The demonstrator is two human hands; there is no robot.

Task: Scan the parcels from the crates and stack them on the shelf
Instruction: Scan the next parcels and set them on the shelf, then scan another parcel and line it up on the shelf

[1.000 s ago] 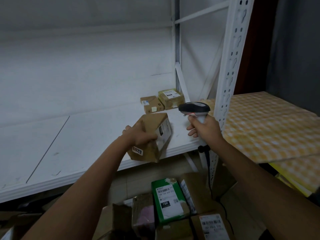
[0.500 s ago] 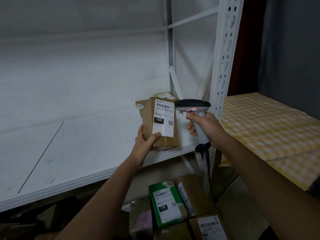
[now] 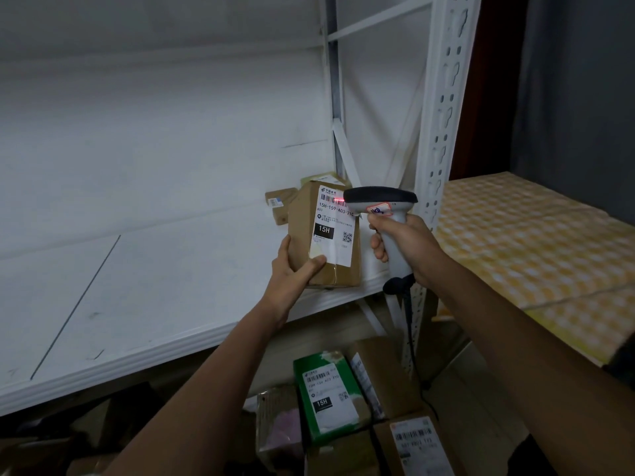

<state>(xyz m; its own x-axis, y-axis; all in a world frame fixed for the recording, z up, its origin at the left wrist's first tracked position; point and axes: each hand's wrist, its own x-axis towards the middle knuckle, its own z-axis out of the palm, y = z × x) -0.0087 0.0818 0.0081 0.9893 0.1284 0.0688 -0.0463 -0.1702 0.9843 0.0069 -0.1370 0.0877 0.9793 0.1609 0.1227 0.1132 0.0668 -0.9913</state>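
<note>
My left hand (image 3: pixel 292 269) grips a brown cardboard parcel (image 3: pixel 302 231) from below and holds it upright, its white label facing me. My right hand (image 3: pixel 405 247) holds a grey barcode scanner (image 3: pixel 381 201) by its handle, just right of the parcel. The scanner's head almost touches the label's top right corner. A red light glows on the barcode there. Both are above the front edge of the white shelf (image 3: pixel 171 286).
Two small brown parcels (image 3: pixel 280 202) lie at the shelf's back right, partly hidden. Below the shelf are a green parcel (image 3: pixel 326 396) and several brown ones (image 3: pixel 381 376). A white perforated upright (image 3: pixel 443 132) stands right of the scanner, beside a yellow checked surface (image 3: pixel 522 242).
The left hand turned the parcel from lying sideways to upright with its label facing me. The scanner came up to the label's top, and red light now falls on the barcode.
</note>
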